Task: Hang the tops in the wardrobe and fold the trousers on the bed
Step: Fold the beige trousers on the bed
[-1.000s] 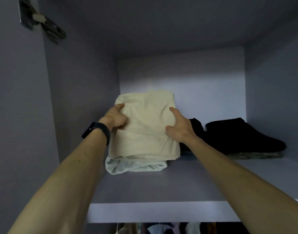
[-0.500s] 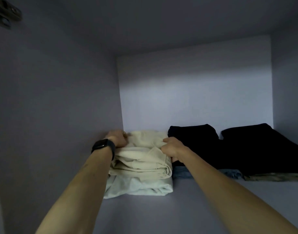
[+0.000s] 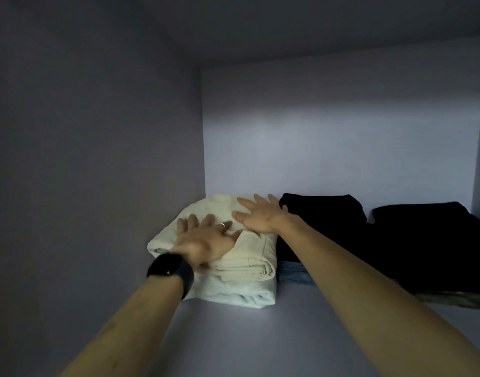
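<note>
On the shelf (image 3: 260, 344), the folded cream trousers (image 3: 249, 257) are best pressed down evenly by the left grip (image 3: 206, 240) and right grip (image 3: 260, 216), both spread flat, nothing held.

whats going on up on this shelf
A person lays the left hand and the right hand, fingers spread, flat on top of a folded cream cloth garment. It sits on a paler folded garment in the left corner of the lilac wardrobe shelf. Folded black clothes lie just to its right.
</note>
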`<action>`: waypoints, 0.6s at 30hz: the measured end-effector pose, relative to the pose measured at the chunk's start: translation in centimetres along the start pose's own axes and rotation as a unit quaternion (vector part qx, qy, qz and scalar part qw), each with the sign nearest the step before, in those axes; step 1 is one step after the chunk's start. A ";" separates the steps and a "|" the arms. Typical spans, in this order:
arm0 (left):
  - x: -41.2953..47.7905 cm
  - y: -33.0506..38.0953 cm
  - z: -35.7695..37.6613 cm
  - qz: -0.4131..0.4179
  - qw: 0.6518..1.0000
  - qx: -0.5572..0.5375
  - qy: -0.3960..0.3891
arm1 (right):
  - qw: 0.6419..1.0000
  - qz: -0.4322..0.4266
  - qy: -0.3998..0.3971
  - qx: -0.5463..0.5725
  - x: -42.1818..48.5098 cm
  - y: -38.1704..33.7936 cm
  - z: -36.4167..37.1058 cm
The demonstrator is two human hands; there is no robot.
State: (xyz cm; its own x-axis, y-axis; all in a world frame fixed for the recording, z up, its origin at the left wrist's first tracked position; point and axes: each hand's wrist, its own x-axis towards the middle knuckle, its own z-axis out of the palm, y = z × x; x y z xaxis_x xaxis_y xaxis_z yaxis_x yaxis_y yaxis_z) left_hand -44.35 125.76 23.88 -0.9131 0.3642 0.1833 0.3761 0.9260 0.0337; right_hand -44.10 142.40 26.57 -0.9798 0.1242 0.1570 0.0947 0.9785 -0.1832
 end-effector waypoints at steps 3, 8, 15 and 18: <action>-1.0 -0.5 3.7 -0.010 0.999 -0.029 0.030 | 0.999 0.014 -0.036 -0.022 0.7 1.2 2.2; -0.2 -1.2 4.0 -0.023 1.000 -0.017 -0.002 | 0.996 0.031 -0.065 -0.061 1.5 0.6 3.2; 2.9 -1.1 -1.1 0.025 1.000 0.015 -0.004 | 0.999 0.018 0.037 0.020 -1.7 0.2 1.7; 5.1 -1.2 -1.6 0.043 0.999 0.015 -0.010 | 1.000 0.001 0.019 0.017 -3.0 -0.7 0.9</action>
State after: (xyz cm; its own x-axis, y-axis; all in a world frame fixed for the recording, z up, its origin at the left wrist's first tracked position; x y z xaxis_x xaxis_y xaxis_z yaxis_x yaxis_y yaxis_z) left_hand -49.17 126.35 26.38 -0.8810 0.4436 0.1643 0.4482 0.8939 -0.0100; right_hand -41.36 141.17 25.36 -0.9723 0.1323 0.1926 0.0895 0.9722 -0.2162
